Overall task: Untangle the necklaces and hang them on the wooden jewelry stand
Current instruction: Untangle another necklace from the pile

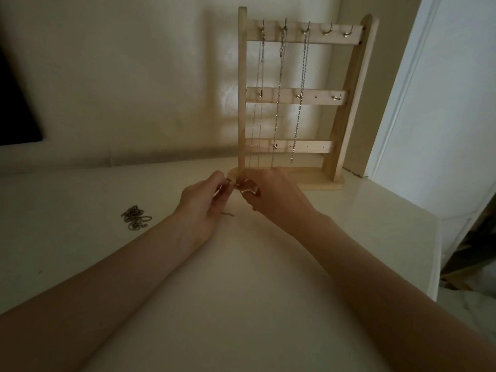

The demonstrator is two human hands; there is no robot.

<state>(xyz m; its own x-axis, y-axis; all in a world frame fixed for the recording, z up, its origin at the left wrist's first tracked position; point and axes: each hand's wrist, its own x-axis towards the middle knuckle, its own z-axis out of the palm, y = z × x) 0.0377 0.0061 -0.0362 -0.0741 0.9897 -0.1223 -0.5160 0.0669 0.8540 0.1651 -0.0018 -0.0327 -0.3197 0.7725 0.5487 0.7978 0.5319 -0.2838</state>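
Both hands pinching a thin chain, just in front of the stand.

I see left hand and right hand fingertips curled onto a fine necklace, its end trailing on the white table. Tangled chains lie left; wooden jewelry stand, far, carries three hung necklaces.

Wooden jewelry stand: pale natural wood, plain grain, brass-coloured hooks. Hanging necklaces: silver-toned chains, the rightmost twisted in pattern. Tangled necklaces, left of the stand: dull silver-grey. Desk: plain cream-white. Wall behind the stand: off-white, unpatterned. Door frame, right of the stand: white.
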